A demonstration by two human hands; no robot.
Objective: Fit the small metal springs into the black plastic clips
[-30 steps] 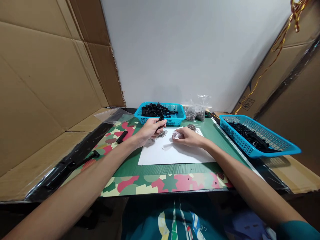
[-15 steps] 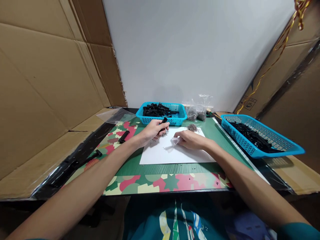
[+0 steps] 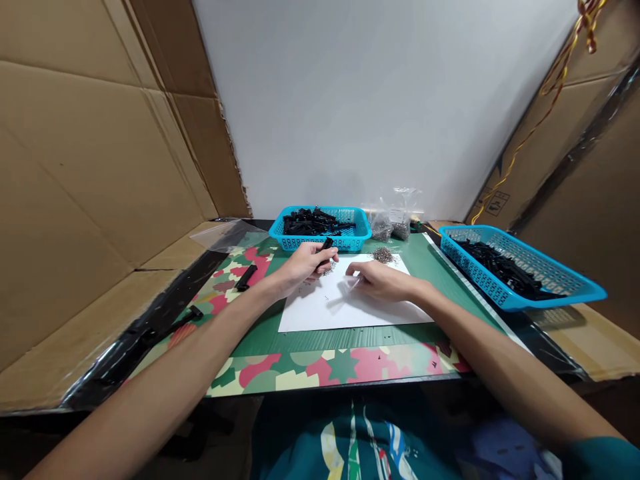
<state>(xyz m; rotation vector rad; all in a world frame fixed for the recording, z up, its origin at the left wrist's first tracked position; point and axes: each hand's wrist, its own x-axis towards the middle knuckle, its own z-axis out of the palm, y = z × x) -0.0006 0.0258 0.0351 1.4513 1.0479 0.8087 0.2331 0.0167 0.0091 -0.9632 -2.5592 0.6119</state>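
My left hand (image 3: 306,265) is closed around a small black plastic part (image 3: 327,244), whose end sticks up past the thumb. It hovers over the left side of a white sheet of paper (image 3: 310,315), near a small scatter of metal pieces (image 3: 329,268). On the paper's right half, my right hand (image 3: 377,280) has its fingers bent together around a small clear plastic piece (image 3: 351,283), perhaps a bag. Its fingertips are partly hidden. Just beyond that hand lies a heap of small brownish metal pieces (image 3: 383,255).
A blue basket (image 3: 320,245) of black parts stands at the back; another blue basket (image 3: 505,301) is at right. Clear bags (image 3: 399,227) of metal pieces lean by the wall. Loose black parts (image 3: 246,278) lie at left on the patterned mat (image 3: 300,368). Cardboard walls enclose both sides.
The view has shifted slightly. Both hands stay in nearly the same places, the left still gripping the black part and the right still at the clear plastic.
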